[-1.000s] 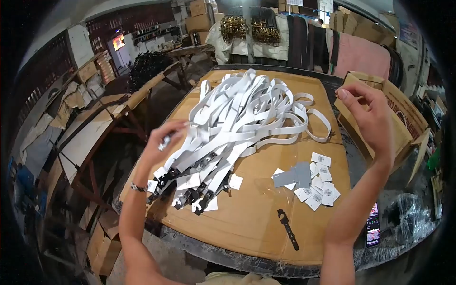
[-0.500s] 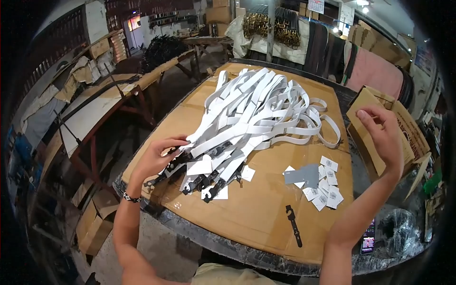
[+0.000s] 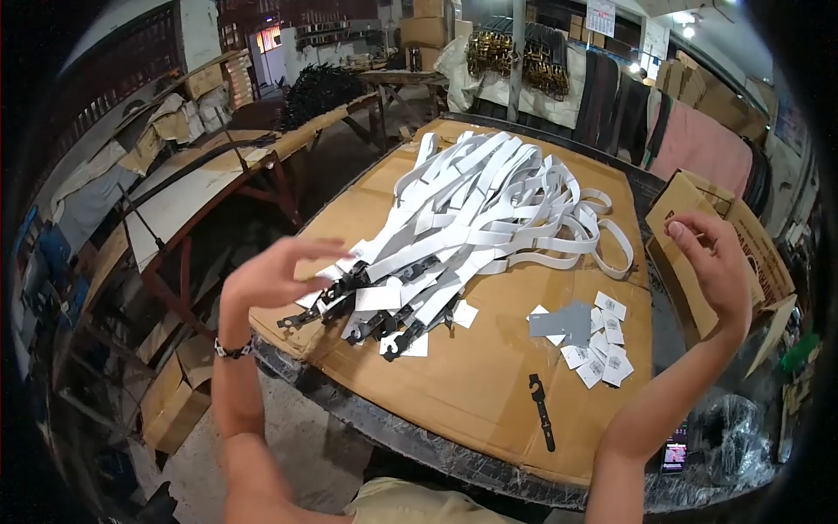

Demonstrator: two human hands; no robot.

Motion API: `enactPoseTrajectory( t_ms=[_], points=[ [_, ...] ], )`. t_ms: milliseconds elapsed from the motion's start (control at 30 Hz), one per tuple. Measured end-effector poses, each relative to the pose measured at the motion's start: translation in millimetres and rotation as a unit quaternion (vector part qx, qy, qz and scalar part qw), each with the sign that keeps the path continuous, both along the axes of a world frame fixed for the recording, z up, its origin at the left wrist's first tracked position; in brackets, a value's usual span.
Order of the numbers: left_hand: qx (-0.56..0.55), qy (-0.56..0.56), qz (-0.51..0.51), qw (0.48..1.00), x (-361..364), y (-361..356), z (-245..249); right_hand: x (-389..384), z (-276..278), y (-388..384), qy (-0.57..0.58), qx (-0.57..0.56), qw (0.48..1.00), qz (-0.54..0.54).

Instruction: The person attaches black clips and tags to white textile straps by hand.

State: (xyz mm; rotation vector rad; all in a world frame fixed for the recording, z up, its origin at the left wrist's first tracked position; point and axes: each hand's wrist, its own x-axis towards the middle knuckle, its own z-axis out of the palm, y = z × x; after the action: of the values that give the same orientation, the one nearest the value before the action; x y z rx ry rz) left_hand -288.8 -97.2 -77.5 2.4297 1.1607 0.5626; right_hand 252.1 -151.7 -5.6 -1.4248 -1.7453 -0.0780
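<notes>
A large pile of white straps (image 3: 489, 196) lies across the cardboard-covered table, with black plastic hook pieces (image 3: 349, 284) at their near-left ends. White tags (image 3: 377, 299) lie among these ends. My left hand (image 3: 278, 272) is just left of the black pieces, slightly blurred, its fingers apart and nothing seen in them. Raised over the right side near the carton, my right hand (image 3: 711, 262) has curled fingers, thumb close to the fingertips; anything pinched there is too small to make out. One loose black hook piece (image 3: 542, 412) lies alone near the front edge.
Right of the straps are a grey card (image 3: 567, 323) and several white barcode tags (image 3: 615, 365). An open cardboard carton (image 3: 685, 210) stands beyond the right edge. A phone (image 3: 675, 450) and a plastic-wrapped roll (image 3: 731, 437) rest at the front right. Another bench (image 3: 188, 205) stands left.
My left hand has let go of the strap ends and moved left, its fingers spreading. My right hand stays raised, almost unmoved. The whole view has shifted slightly.
</notes>
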Motion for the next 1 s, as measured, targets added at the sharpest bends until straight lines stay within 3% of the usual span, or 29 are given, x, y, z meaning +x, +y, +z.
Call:
enactPoseTrajectory(
  t_ms=[33, 100, 200, 267, 333, 367, 433, 500, 533, 600, 700, 800, 833, 933, 1000],
  points=[
    [0.031, -0.033, -0.012, 0.999, 12, -1, 19, -6, 4, 0, -0.01, -0.022, 1.0, -0.005],
    [0.224, -0.074, -0.094, 0.967, 48, 9, 61, -32, 16, 3, -0.034, -0.068, 0.997, -0.009],
    [0.398, -0.235, -0.123, 0.878, 120, 19, 114, -78, -4, 39, 0.071, -0.073, 0.975, 0.196],
    [0.468, -0.424, -0.181, 0.753, 173, 27, 138, -131, -26, 54, 0.167, -0.105, 0.895, 0.4],
    [0.529, -0.408, -0.157, 0.727, 197, 20, 163, -196, -54, 44, 0.212, -0.133, 0.852, 0.46],
    [0.53, -0.421, -0.155, 0.72, 206, 19, 168, -215, -97, 57, 0.214, -0.131, 0.857, 0.449],
    [0.501, -0.47, -0.16, 0.709, 222, 14, 170, -232, -125, 67, 0.285, -0.178, 0.823, 0.457],
    [0.438, -0.534, -0.168, 0.704, 235, 11, 165, -243, -99, 46, 0.419, -0.273, 0.719, 0.483],
    [0.453, -0.519, -0.173, 0.704, 242, 22, 156, -236, -85, 39, 0.439, -0.262, 0.699, 0.5],
    [0.396, -0.619, -0.179, 0.654, 265, 21, 137, -215, -39, 29, 0.465, -0.188, 0.672, 0.544],
    [0.394, -0.646, -0.155, 0.635, 299, 30, 127, -200, -33, 33, 0.47, -0.188, 0.68, 0.53],
    [0.443, -0.594, -0.179, 0.647, 310, 38, 119, -202, -47, 41, 0.488, -0.213, 0.674, 0.512],
    [0.496, -0.584, -0.156, 0.623, 307, 39, 116, -204, -52, 42, 0.496, -0.215, 0.669, 0.51],
    [0.483, -0.599, -0.12, 0.628, 292, 41, 103, -218, -66, 45, 0.475, -0.238, 0.676, 0.511],
    [0.457, -0.585, -0.093, 0.664, 275, 42, 100, -226, -73, 47, 0.482, -0.277, 0.646, 0.524]
  ],
)
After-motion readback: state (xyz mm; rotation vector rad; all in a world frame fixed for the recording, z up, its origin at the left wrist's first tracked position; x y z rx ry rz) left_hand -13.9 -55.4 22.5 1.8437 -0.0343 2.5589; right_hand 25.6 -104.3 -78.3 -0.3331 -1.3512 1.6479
